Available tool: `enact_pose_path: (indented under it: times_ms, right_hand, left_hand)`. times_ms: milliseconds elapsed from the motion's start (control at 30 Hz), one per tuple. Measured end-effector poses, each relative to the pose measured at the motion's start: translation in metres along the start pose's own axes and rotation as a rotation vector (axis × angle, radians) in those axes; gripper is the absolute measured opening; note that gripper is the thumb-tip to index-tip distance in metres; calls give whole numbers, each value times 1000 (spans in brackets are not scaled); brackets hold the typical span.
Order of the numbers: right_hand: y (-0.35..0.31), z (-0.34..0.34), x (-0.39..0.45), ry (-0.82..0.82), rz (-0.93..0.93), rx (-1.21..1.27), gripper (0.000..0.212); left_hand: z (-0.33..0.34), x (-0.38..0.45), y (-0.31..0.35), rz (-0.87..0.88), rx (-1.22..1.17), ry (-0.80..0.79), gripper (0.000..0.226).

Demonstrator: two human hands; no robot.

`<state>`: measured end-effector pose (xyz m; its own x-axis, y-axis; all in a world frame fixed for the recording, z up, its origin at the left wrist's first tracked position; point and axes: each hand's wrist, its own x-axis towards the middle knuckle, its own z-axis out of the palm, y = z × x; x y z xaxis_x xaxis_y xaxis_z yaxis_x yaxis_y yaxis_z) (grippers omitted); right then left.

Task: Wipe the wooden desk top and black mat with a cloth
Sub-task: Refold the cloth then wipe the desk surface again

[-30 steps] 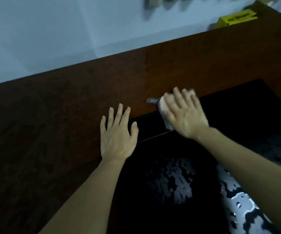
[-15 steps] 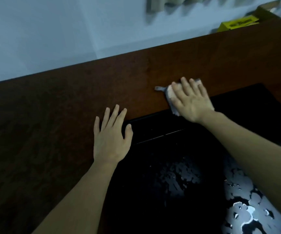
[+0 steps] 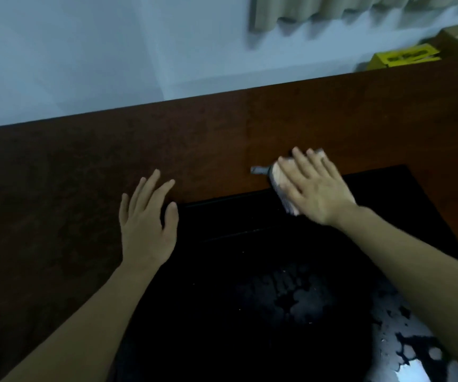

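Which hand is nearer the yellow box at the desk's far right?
Right. The right hand presses the cloth below-left of the yellow box; the left hand lies flat further left.

This looked like a room in a home or a small office, with a big brown wooden desk (image 3: 222,133) pushed up against a plain pale wall (image 3: 84,51). A black mat (image 3: 250,271) lay on the desk under the person's right hand (image 3: 316,188) and just beside the left hand (image 3: 146,230), like the mats people use for working at a desk. Far past the right hand, a bit of tan curtain (image 3: 318,9) hung on the wall, and a yellow box (image 3: 404,57) sat behind the desk's far edge.
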<state>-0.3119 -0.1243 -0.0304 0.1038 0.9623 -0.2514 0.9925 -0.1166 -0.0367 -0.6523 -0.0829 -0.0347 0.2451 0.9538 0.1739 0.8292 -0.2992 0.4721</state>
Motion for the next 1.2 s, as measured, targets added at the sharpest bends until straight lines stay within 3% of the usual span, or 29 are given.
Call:
enact_pose_path:
  times_ms: [67, 133, 233, 333, 467, 533, 667, 767, 900, 967, 1033, 1133, 1200]
  right_hand:
    - [2, -6, 22, -35, 108, 82, 63]
    - [-9, -3, 21, -18, 102, 82, 61]
    - [-18, 12, -27, 85, -99, 18, 65]
    - [9, 15, -69, 2, -246, 41, 63]
    - [87, 6, -47, 32, -50, -5, 63]
    - [122, -2, -16, 14, 94, 31, 63]
    - [128, -11, 29, -28, 191, 82, 62]
    - [97, -3, 12, -7, 63, 45, 62]
    - [72, 14, -48, 37, -266, 56, 62]
    - [88, 19, -64, -32, -433, 34, 61]
    - [117, 17, -52, -51, -485, 22, 61]
    - [159, 4, 2, 65, -261, -47, 63]
    - [177, -8, 44, 37, -28, -2, 62]
  left_hand:
    - [13, 8, 25, 0, -39, -3, 48]
    - [29, 18, 53, 40, -54, -25, 46]
    - [55, 34, 94, 38, -80, -94, 44]
    - [76, 42, 126, 17, -92, -162, 47]
    - [96, 51, 161, -3, -128, -247, 50]
    - [106, 53, 171, 17, -38, -290, 52]
    - [112, 53, 172, 3, 131, -315, 54]
    - [109, 54, 175, -15, 137, -344, 53]
    - [108, 52, 175, -13, 148, -311, 53]
    - [110, 51, 176, -1, 150, -293, 54]
    - [110, 51, 176, -8, 140, -301, 53]
    - [110, 53, 176, -11, 133, -299, 54]
    - [111, 52, 176, -13, 122, -294, 56]
